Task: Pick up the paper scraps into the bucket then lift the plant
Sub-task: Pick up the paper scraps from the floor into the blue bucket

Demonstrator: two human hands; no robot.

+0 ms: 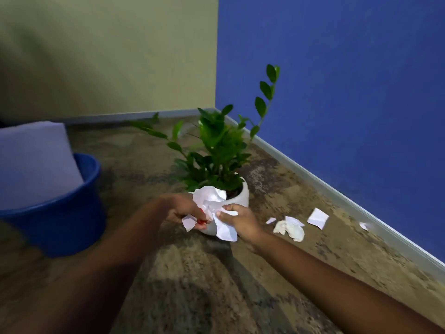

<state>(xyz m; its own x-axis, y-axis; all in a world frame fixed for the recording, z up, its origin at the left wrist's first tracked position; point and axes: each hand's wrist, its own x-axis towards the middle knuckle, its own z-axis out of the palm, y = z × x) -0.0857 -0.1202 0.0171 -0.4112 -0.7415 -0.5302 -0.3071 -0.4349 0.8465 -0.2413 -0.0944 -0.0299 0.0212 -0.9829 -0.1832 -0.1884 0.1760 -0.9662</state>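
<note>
Both hands meet in front of the white pot (240,196) of a green plant (221,145) standing on the floor. My left hand (183,209) grips crumpled white paper scraps (209,197), with a small piece poking out below its fingers. My right hand (237,219) pinches the same bunch and a hanging piece (226,230). A blue bucket (60,218) stands to the left with a large white sheet (33,162) leaning in it. More scraps lie on the floor to the right: a crumpled wad (290,229), a square piece (317,218) and small bits.
The spot is a room corner: a beige wall (108,56) at the back, a blue wall (349,92) on the right, with a grey skirting board (337,196) along it. The floor (192,285) is mottled brown.
</note>
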